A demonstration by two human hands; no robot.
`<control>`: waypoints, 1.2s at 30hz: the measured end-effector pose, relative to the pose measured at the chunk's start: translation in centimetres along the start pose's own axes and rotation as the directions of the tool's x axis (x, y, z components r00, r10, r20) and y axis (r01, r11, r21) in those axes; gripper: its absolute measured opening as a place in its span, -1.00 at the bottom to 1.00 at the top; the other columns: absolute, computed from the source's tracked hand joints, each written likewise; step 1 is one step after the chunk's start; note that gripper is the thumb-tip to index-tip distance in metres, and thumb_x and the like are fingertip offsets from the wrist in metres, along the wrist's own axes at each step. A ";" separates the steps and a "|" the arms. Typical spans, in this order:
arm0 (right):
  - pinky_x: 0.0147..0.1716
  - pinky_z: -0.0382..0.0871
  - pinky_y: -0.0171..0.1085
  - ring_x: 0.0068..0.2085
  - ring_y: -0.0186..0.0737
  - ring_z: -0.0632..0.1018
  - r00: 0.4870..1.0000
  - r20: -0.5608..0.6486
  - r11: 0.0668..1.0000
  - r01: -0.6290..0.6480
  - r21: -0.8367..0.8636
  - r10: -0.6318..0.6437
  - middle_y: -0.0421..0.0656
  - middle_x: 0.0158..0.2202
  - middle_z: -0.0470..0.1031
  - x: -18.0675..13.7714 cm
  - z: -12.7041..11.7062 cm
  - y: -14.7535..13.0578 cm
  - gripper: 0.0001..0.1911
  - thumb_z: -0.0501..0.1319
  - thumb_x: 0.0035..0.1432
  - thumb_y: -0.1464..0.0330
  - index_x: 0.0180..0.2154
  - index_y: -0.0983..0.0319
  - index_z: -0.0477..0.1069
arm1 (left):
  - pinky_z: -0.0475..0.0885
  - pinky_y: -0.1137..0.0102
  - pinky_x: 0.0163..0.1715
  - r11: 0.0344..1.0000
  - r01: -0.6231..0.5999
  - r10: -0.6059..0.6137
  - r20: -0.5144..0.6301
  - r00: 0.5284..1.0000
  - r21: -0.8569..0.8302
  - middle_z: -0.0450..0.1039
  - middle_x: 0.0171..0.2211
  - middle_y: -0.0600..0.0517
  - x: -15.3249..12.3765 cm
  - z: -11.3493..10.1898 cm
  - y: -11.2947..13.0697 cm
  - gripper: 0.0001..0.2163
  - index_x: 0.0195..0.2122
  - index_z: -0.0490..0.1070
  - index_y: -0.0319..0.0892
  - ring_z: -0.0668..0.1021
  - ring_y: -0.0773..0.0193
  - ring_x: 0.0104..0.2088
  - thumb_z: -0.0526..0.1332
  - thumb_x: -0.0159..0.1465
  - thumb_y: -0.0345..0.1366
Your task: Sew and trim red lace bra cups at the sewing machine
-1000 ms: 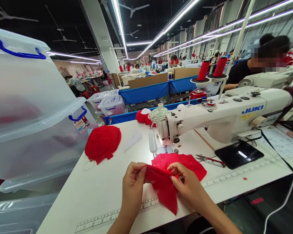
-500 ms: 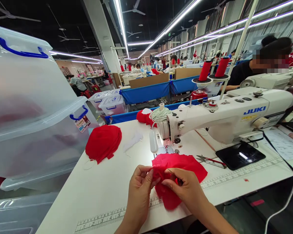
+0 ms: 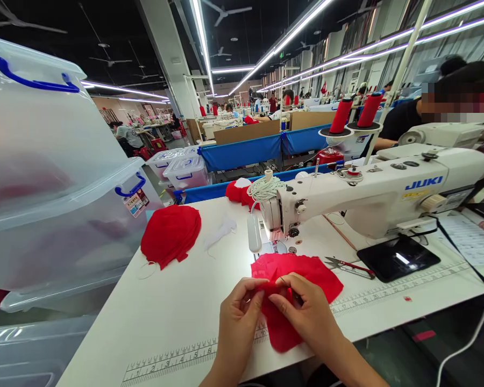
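Red cloth (image 3: 281, 330) pinched in left fingers (image 3: 248, 285) and right fingers (image 3: 302, 285), draping below both.

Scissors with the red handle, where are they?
In the head view, the scissors lie on the white table, right of centre, between the flat red cloth and the shiny black device.

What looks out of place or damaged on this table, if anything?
A crumpled white scrap lies loose left of the sewing machine, and a reddish speck (stain or scrap, unclear) sits on the table near its front edge. Both look stray. No spill shows.
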State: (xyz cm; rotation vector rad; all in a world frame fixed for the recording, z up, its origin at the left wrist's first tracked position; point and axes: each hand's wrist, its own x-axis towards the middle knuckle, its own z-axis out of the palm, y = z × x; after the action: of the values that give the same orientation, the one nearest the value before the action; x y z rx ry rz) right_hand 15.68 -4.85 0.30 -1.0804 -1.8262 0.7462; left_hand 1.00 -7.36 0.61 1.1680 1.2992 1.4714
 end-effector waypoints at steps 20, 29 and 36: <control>-0.64 0.28 -0.38 -0.58 -0.32 0.47 0.937 -0.251 0.916 0.137 -0.377 -0.244 -0.19 -0.41 0.54 -0.8 1.2 0.8 -0.92 0.11 0.16 0.38 -0.33 0.21 0.36 | 0.48 0.40 -0.40 0.976 0.155 -0.162 -0.031 0.986 -0.153 0.50 -0.47 0.04 -0.4 0.9 0.3 -0.73 -0.42 0.40 -0.19 0.53 0.28 -0.44 0.34 0.07 -0.09; -0.51 0.33 -0.40 -0.43 -0.30 0.58 0.864 -0.232 0.833 0.307 -0.460 -0.447 -0.13 -0.37 0.57 -1.0 1.4 0.6 -0.83 0.06 0.27 0.47 -0.28 0.26 0.43 | 0.48 0.46 -0.37 0.871 0.288 -0.350 -0.092 0.932 -0.397 0.49 -0.47 0.09 -0.3 1.3 0.1 -0.70 -0.47 0.35 -0.19 0.52 0.36 -0.43 0.42 -0.04 -0.14; -0.56 0.29 -0.39 -0.50 -0.32 0.51 0.920 -0.246 0.899 0.192 -0.394 -0.304 -0.17 -0.43 0.54 -0.5 0.5 1.4 -0.82 0.06 0.18 0.49 -0.35 0.24 0.43 | 0.41 0.44 -0.41 0.960 0.235 -0.245 -0.049 0.968 -0.153 0.40 -0.53 0.10 -0.5 0.5 -0.5 -0.72 -0.49 0.36 -0.19 0.45 0.33 -0.46 0.36 0.03 -0.10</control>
State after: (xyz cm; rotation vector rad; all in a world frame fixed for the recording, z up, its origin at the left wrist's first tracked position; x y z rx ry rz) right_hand 15.88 -4.73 -1.28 -1.0898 -1.8255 0.0759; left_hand 1.56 -7.71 0.08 0.8399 1.3052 1.4101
